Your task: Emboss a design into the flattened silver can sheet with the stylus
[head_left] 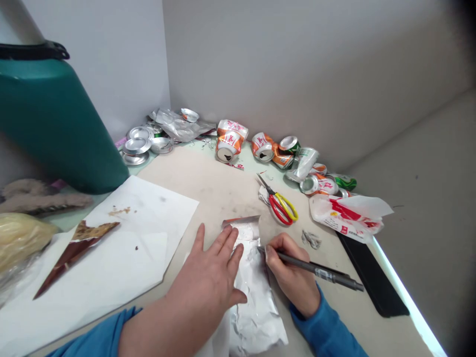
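A crumpled white sheet, perhaps foil or paper, lies lengthwise on the table, with a curled silvery piece at its far end. My left hand rests palm down with fingers spread over the left edge of the sheet. On its right side my right hand grips a dark pen, the tip touching or just above the sheet near the curled piece. Beyond the hands lie scissors with one red and one yellow handle, their blades pointing away.
Cut and crushed cans line the wall, with can ends at the back left. A teal bottle and white paper occupy the left. A plastic bag and black flat object lie right.
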`<action>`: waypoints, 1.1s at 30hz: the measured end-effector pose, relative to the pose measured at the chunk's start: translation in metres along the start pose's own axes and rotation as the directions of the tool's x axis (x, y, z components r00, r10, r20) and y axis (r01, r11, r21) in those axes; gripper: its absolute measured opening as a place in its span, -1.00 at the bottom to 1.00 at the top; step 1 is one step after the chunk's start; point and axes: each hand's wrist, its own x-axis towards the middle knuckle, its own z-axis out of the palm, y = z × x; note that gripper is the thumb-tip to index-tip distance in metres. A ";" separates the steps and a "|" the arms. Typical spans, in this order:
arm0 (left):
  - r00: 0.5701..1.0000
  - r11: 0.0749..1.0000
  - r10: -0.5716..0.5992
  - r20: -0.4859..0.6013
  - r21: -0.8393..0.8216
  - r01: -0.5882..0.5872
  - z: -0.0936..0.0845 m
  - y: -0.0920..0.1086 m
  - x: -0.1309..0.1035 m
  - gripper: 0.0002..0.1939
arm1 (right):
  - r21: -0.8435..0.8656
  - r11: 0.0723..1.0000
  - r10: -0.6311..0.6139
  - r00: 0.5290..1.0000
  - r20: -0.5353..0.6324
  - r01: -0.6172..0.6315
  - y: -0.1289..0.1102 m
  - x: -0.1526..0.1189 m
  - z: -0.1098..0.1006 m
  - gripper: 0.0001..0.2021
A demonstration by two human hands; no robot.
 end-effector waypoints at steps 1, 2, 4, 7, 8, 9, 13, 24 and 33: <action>1.000 1.000 0.002 -0.001 0.004 -0.002 0.000 0.000 0.000 -0.24 | 0.000 1.000 0.000 1.000 0.002 0.000 0.000 0.000 0.000 -0.83; 1.000 1.000 0.003 0.001 0.007 -0.003 0.000 0.000 -0.001 -0.24 | -0.001 1.000 -0.001 1.000 0.003 0.001 -0.001 0.000 0.000 -0.83; 1.000 1.000 0.002 0.005 0.012 -0.002 0.000 0.000 -0.002 -0.24 | -0.005 1.000 -0.004 1.000 0.009 0.004 -0.001 0.001 0.000 -0.83; 1.000 1.000 -0.004 0.012 0.013 0.003 0.000 0.001 -0.002 -0.23 | -0.016 1.000 -0.009 1.000 0.009 0.009 -0.002 0.001 0.001 -0.84; 1.000 1.000 -0.005 0.013 0.011 0.005 0.000 0.001 -0.002 -0.23 | -0.020 1.000 -0.010 1.000 0.007 0.011 -0.002 0.000 0.001 -0.84; 1.000 1.000 -0.007 0.012 0.008 0.007 0.000 0.001 -0.001 -0.23 | -0.024 1.000 -0.012 1.000 0.005 0.012 -0.002 0.000 0.001 -0.84; 1.000 1.000 -0.007 -0.009 0.001 0.008 0.001 0.000 0.000 -0.23 | -0.029 0.999 -0.020 1.000 0.003 0.020 -0.003 0.000 0.001 -0.83; 1.000 1.000 -0.006 0.019 -0.031 0.007 0.000 0.000 0.000 -0.25 | -0.022 0.999 -0.028 1.000 0.012 0.029 -0.002 -0.001 -0.001 -0.83; 0.998 1.000 -0.014 0.059 -0.016 0.015 -0.004 0.000 0.002 -0.25 | -0.031 0.999 -0.016 1.000 0.027 0.017 -0.003 -0.001 0.000 -0.83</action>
